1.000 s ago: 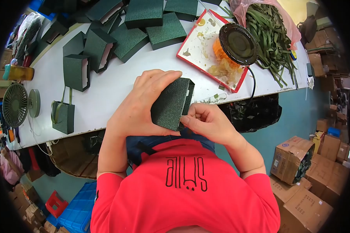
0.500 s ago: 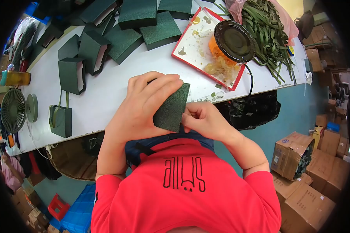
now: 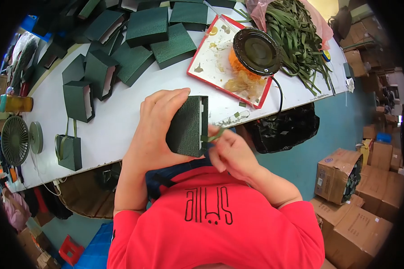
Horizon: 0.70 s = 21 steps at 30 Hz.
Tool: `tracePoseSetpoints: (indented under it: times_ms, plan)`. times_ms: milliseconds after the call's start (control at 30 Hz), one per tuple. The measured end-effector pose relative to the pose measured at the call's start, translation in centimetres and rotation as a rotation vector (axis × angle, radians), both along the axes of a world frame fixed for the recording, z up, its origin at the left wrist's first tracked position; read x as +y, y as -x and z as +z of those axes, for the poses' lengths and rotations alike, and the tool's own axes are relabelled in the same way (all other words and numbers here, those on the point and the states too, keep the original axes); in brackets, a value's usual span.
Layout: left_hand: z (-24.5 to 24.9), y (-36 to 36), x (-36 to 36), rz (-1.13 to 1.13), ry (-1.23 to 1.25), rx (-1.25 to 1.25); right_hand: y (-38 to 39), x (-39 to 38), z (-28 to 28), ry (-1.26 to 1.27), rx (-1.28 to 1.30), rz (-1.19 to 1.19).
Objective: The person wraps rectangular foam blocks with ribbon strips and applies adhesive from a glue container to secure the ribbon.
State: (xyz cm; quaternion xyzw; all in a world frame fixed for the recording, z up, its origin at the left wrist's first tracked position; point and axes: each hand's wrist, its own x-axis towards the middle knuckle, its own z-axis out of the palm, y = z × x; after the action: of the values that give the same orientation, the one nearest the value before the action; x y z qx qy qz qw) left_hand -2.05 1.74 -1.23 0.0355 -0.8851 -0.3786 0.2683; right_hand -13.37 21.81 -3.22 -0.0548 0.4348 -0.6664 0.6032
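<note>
A dark green textured box (image 3: 184, 127) is held upright over the front edge of the table, its open side turned to the right. My left hand (image 3: 152, 127) is wrapped around its left side, fingers over the top and thumb beneath. From the box's open side sticks out a short olive-green ribbon (image 3: 215, 135). My right hand (image 3: 233, 152) is closed at that ribbon, just right of the box, with the fingertips on its free end. The inside of the box is mostly hidden.
Several green boxes (image 3: 147, 26) cover the back left of the white table (image 3: 121, 130). A red-edged tray (image 3: 202, 67) carries a black round-topped glue pot (image 3: 257, 51). Behind it lies a heap of green ribbons (image 3: 294, 40). A small fan (image 3: 15, 140) stands left; cartons (image 3: 336, 175) are right.
The box has turned so its open side shows, and a ribbon now shows at it. My right hand has shifted slightly right and down. The view has shifted a little.
</note>
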Motion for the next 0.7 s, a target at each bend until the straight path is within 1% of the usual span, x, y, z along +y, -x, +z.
tracePoseSetpoints:
  times_ms: [33, 133, 267, 300, 400, 567, 633, 700]
  plan:
    - [0.2, -0.2, 0.0, 0.002, 0.002, -0.027, 0.1, -0.4, 0.9, 0.061, -0.036, -0.144]
    - [0.3, -0.7, -0.2, 0.027, 0.012, -0.069, 1.4, 0.7, -0.5, 0.134, -0.084, -0.359]
    - [0.1, -1.6, -0.8, 0.065, 0.054, -0.117, 3.8, 1.3, 0.1, 0.083, -0.037, -0.503]
    - [-0.1, -1.9, -1.0, 0.081, 0.052, -0.143, 4.3, 1.4, 0.1, 0.11, -0.04, -0.539]
    - [-0.5, -2.5, -1.2, 0.113, 0.08, -0.154, 5.3, 1.5, 0.7, 0.059, 0.0, -0.6]
    - [-0.6, -3.3, -1.3, 0.151, 0.033, -0.169, 6.6, 1.7, -0.2, 0.142, 0.016, -0.693]
    - [-0.5, -3.4, -1.3, 0.15, 0.035, -0.187, 7.1, 1.7, -0.4, 0.182, 0.017, -0.715]
    - [-0.6, -3.3, -1.4, 0.131, 0.054, -0.196, 7.5, 1.8, -0.3, 0.187, 0.042, -0.67]
